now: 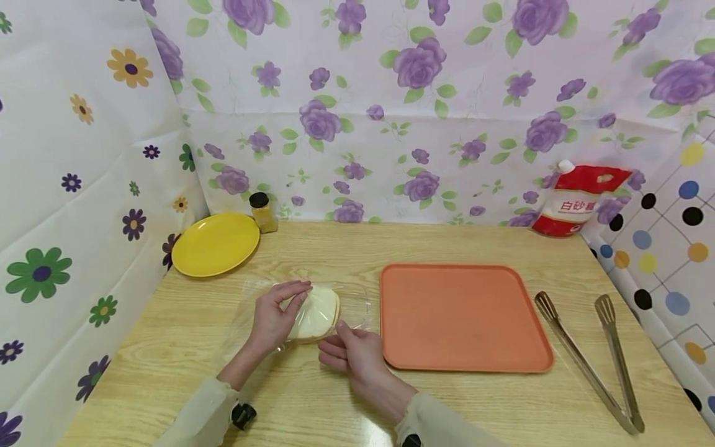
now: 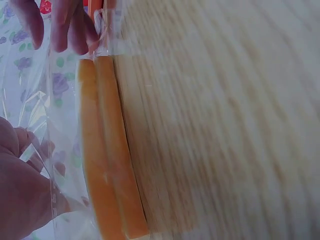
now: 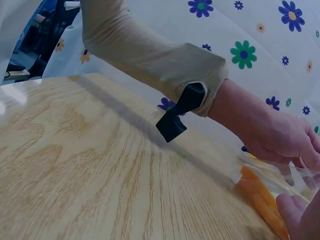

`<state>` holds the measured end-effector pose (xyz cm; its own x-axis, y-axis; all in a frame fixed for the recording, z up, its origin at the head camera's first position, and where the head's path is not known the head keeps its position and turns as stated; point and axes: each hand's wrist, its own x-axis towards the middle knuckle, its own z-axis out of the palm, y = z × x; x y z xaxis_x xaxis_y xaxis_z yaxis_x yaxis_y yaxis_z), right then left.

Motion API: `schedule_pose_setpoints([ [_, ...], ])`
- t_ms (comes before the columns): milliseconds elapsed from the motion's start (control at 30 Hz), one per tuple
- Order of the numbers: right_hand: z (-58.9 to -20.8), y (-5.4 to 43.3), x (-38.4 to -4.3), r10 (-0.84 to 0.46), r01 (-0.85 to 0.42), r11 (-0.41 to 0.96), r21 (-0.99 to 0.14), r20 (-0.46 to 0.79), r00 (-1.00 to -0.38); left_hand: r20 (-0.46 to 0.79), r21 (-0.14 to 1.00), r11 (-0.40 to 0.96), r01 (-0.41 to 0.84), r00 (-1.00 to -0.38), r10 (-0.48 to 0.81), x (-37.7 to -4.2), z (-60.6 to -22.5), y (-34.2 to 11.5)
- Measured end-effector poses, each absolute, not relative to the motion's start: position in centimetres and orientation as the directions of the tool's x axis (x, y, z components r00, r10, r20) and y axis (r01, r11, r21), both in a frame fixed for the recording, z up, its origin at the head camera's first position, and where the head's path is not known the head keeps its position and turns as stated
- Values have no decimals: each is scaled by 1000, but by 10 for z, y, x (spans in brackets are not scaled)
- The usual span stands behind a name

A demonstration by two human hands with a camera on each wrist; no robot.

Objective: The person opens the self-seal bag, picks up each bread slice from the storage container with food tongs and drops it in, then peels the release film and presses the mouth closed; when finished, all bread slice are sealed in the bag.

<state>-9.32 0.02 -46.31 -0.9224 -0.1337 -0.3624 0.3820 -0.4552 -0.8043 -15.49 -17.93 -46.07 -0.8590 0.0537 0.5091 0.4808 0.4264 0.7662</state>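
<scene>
Two stacked slices of bread [image 1: 317, 313], pale on top with an orange-brown crust, lie flat inside a clear plastic bag [image 1: 354, 302] on the table. Above the bread, my left hand [image 1: 274, 316] pinches the bag's film between thumb and fingertips, and creases spread out from that spot. My right hand [image 1: 363, 360] is at the bread's near right corner, thumb up and fingers loosely bent beside the bag; a firm hold is not visible. The left wrist view shows the crust [image 2: 107, 150] side-on through the film, with the right fingers [image 2: 62, 22] beyond.
An orange tray [image 1: 463, 316] lies right of the bag, with metal tongs [image 1: 592, 366] beyond it. A yellow plate [image 1: 215, 244] and a black-lidded jar [image 1: 262, 214] stand at the back left. A red-and-white pouch [image 1: 575, 200] leans at the back right.
</scene>
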Motion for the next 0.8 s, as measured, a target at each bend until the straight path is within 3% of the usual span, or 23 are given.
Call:
schedule_pose_setpoints([
  [267,-470,-7,-97,-54,315,-513,-799,-336,-940,532,758,414,503,-845,53,-153,-462,-178],
  [533,-479,-10,-98,17,278,-548,-789,-343,-939,487,775,436,457,-872,48,-156,-464,-182],
  [800,-483,-12,-92,66,217,-555,-803,-302,-951,444,778,466,421,-894,67,-177,-440,-187],
])
